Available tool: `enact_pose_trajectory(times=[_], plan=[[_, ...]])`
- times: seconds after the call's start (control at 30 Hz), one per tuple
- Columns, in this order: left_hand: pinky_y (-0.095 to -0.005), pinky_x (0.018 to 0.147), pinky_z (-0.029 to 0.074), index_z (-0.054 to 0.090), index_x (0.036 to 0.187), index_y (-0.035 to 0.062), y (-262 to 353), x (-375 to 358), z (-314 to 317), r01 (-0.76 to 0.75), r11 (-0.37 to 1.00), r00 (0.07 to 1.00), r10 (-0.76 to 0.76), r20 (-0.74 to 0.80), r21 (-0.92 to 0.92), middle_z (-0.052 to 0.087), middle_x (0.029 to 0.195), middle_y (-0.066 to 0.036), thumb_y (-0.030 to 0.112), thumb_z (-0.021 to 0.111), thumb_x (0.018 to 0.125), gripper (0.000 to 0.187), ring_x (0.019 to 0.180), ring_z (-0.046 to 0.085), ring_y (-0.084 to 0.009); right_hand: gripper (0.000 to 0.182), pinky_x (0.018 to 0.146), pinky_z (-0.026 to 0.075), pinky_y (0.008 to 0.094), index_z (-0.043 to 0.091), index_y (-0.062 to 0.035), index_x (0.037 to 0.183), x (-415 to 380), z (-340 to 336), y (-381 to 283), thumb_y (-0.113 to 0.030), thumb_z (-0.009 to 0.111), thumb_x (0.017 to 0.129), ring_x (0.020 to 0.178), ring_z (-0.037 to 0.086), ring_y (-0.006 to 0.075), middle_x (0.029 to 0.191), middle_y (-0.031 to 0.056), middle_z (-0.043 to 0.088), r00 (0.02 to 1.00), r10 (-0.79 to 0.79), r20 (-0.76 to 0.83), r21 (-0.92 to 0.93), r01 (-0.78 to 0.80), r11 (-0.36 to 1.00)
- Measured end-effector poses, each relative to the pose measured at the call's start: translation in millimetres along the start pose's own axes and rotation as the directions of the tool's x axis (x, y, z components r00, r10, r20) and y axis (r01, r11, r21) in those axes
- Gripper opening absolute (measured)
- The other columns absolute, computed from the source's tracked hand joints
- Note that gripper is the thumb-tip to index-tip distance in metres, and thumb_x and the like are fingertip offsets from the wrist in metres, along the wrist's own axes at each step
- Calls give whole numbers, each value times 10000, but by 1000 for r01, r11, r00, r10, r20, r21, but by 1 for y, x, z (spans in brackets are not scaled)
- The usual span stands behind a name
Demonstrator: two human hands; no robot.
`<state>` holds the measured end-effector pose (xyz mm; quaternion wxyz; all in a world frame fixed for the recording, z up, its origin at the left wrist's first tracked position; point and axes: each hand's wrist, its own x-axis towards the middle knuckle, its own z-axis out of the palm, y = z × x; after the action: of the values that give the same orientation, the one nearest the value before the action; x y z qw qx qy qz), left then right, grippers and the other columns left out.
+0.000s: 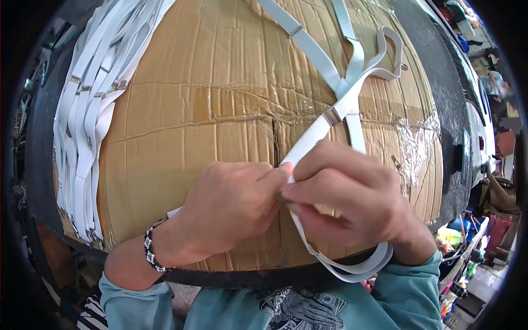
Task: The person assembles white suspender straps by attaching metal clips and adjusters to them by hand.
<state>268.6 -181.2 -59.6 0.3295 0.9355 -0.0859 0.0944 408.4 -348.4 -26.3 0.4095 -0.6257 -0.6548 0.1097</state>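
Observation:
A pair of white suspenders [309,144] lies over the cardboard, its straps crossing at the upper right and a metal slide buckle on one strap. My left hand [234,201] is closed, thumb and forefinger pinching the strap near the middle front. Right beside it, my right hand [352,190] is curled and pinches the same strap, its fingertips touching those of the left. What lies between the fingertips is hidden. Below my right hand, a loop of the strap [366,268] hangs over the front edge.
A flattened cardboard sheet [181,110] with creases and clear tape covers the dark table [41,159]. Along its left side lies a thick bundle of white suspenders [88,121] with metal clips. Assorted items crowd the floor at the right.

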Motion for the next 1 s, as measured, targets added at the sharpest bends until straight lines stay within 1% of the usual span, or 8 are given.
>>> enact_pose_trajectory(times=[0.1,0.2,0.27,0.43,0.6,0.7,0.8,1.0], plan=[[-452,557,522,654,1116,9,-2,-2,3,0,1000,1000,0,-18,-1,634,720,-105,133,742,866,292,666,672,-320,262,622,519,410,578,10,917,-2,-4,1,71,731,713,752,619,308,860,123,543,998,-23,50,-20,24,1000],[-453,558,523,663,1117,15,-1,0,1,13,999,1000,-14,-8,-38,642,727,-107,124,744,859,291,672,676,-320,261,617,519,411,576,4,906,-9,-10,8,73,735,710,751,620,310,852,121,538,998,-1,66,-113,8,994],[-454,561,525,665,1107,19,-1,0,0,27,999,999,-28,-17,-44,647,734,-112,120,747,853,285,674,677,-323,284,577,526,369,653,-17,903,-11,-15,12,97,780,676,702,660,277,844,100,630,998,14,64,-153,-4,988],[-457,572,528,661,1105,18,2,1,-2,51,996,999,-50,19,-73,651,744,-126,106,745,839,293,685,678,-334,275,586,531,366,644,-15,893,-4,0,5,98,784,685,721,669,267,873,105,643,998,-60,-18,-35,60,998],[-458,581,527,659,1123,14,-3,1,-1,31,996,999,-30,19,-88,651,756,-127,87,727,838,302,699,676,-337,269,632,524,436,534,15,926,-7,-8,4,41,704,719,770,600,330,853,131,503,995,10,95,-105,0,994],[-427,601,526,709,1087,53,3,1,-4,84,994,996,-83,25,-65,648,773,-124,-4,763,740,356,692,659,-342,250,646,522,437,541,16,922,-8,-12,5,62,702,736,759,601,338,844,136,506,993,46,106,-38,-42,998],[-457,572,526,656,1138,3,-3,0,0,16,998,1000,-16,5,-60,650,763,-125,90,727,840,318,692,673,-337,269,618,533,397,609,-5,913,-5,-13,0,85,753,704,727,640,300,858,117,592,996,76,38,11,-77,997],[-459,568,521,662,1149,-7,-5,-2,2,9,998,1000,-10,-13,-62,630,731,-125,100,743,839,338,661,662,-339,293,601,544,379,637,-11,917,-5,2,5,92,787,688,717,663,281,866,113,633,999,-32,-9,-28,32,999]])
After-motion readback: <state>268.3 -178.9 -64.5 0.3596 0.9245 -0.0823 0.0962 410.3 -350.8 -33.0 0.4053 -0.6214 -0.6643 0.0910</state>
